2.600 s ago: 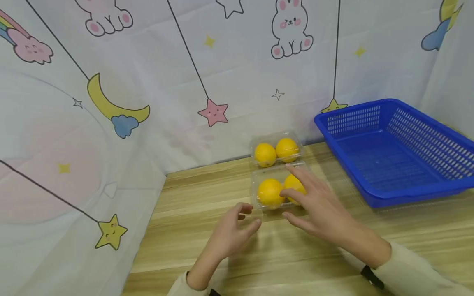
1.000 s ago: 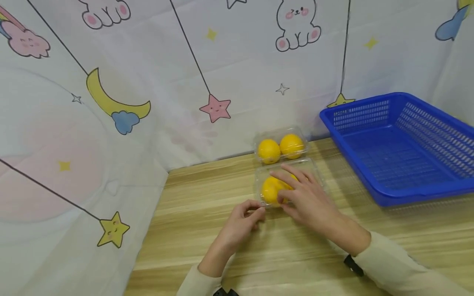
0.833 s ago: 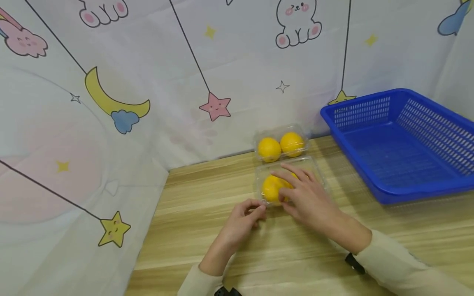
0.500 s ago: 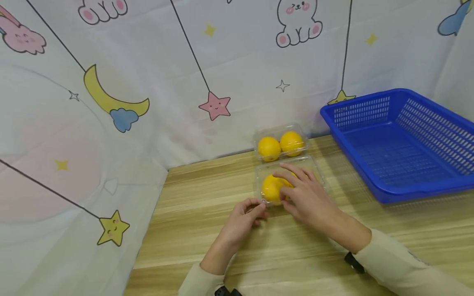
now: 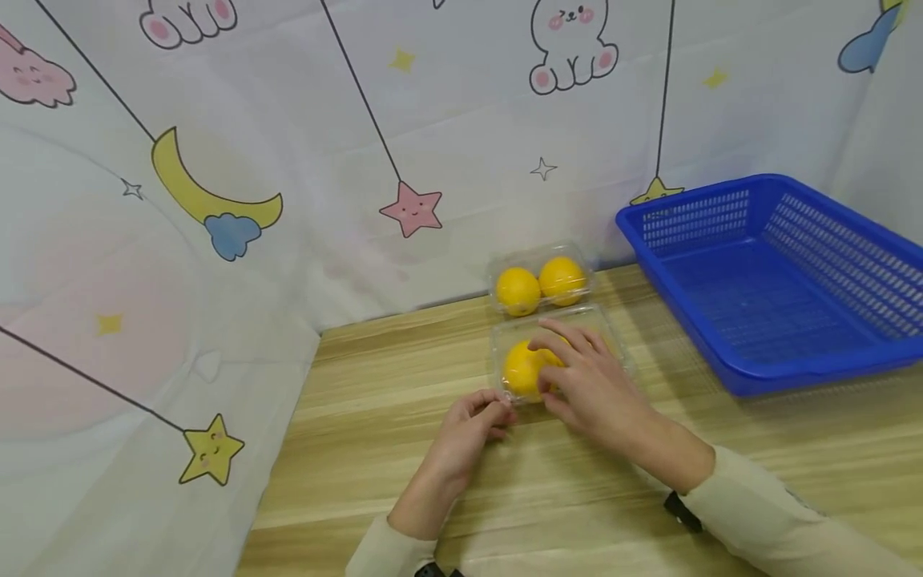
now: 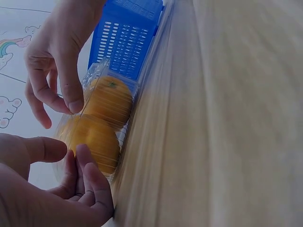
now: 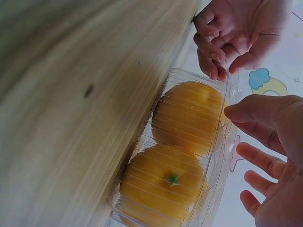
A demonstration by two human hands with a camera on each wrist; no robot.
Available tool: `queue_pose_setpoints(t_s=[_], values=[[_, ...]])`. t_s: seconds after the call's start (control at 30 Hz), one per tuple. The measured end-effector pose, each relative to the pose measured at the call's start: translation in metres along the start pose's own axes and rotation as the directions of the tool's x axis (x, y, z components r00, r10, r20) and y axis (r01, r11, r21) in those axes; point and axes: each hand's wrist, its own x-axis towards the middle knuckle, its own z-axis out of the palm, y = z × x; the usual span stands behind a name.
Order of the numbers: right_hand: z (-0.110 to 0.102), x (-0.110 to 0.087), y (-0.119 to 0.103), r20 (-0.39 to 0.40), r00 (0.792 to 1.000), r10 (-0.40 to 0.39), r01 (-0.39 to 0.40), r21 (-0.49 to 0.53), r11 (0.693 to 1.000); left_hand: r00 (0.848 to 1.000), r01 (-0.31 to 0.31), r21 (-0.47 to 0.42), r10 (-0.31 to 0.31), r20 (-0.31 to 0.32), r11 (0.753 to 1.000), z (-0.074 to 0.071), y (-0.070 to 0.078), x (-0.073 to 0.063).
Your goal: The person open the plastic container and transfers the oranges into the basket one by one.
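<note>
Nearest the person, the left hand (image 5: 472,425) sits on the wooden worktop (image 5: 577,497), its fingers curled together and pinching the near left corner of a clear plastic clamshell box (image 5: 558,361). The left wrist view shows the thumb and fingertips meeting at the box's rim, which the head view leaves too small to tell. Just beyond, the right hand (image 5: 587,385) lies over the top of the same box, fingers spread and gently bent on the lid, the thumb against its near side; whether it grips or only rests there cannot be told. The right wrist view shows what the head view hides under that hand: two oranges (image 7: 182,151) side by side inside the ribbed box, one with its green stem scar facing the camera. The box's long axis runs left to right, parallel to the worktop's back edge. Directly behind it, touching or nearly so, a second clamshell (image 5: 539,284) with two oranges stands against the cartoon-printed curtain (image 5: 288,160). Bare worktop lies to the left and toward the near edge. To the right, near the back right corner, stands a blue plastic basket (image 5: 728,377), a strip of bare wood between it and the boxes.
</note>
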Motion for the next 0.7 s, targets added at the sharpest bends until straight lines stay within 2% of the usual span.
queue_pose_setpoints(t_s=[0.43,0.7], values=[[-0.0006,0.0017,-0.0026,0.008,1.000,0.019,-0.019,0.033,0.999,0.999,-0.003,-0.026,0.002,-0.047,1.000,0.0011,0.0007,-0.0032],[-0.0018,0.0010,-0.0033,0.027,0.999,0.043,-0.044,0.035,0.998,0.999,-0.018,0.036,0.019,-0.039,0.999,0.0019,0.0019,-0.0052]])
